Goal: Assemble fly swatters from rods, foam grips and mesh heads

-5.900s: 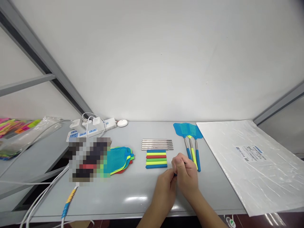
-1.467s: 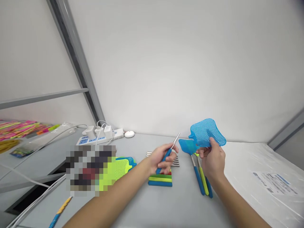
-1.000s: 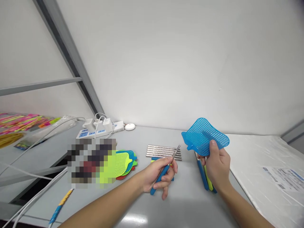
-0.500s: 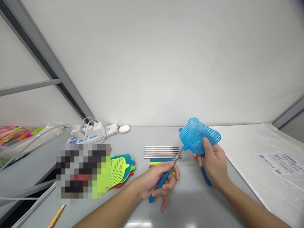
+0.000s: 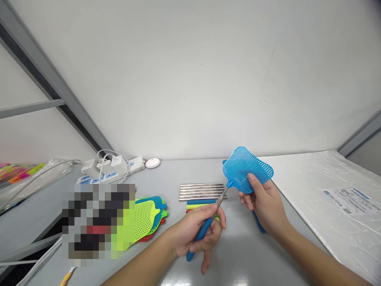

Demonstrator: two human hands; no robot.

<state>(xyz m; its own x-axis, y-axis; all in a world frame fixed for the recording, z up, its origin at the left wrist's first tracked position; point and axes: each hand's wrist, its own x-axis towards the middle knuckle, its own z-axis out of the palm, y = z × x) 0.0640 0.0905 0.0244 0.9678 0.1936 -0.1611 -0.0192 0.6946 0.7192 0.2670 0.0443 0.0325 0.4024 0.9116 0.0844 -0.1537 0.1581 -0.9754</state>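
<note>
A blue fly swatter with a perforated head, a short metal rod and a blue grip is held slanting above the table. My left hand is closed round its grip, the thumb along the rod's lower end. With thumb on top and fingers beneath, my right hand pinches the head's lower right edge. Behind my left hand lie a row of metal rods and several coloured grips, partly covered. Another blue swatter head seems to show behind the held one, and a blue grip lies partly hidden below my right hand.
Swatter heads in yellow-green, blue, green and red are stacked at left, beside a pixelated patch. Behind them stand a power strip with cables and a white mouse-like object. A white wrapped package covers the right side.
The view has shifted slightly. Both hands keep hold of the swatter in nearly the same pose; little else differs.
</note>
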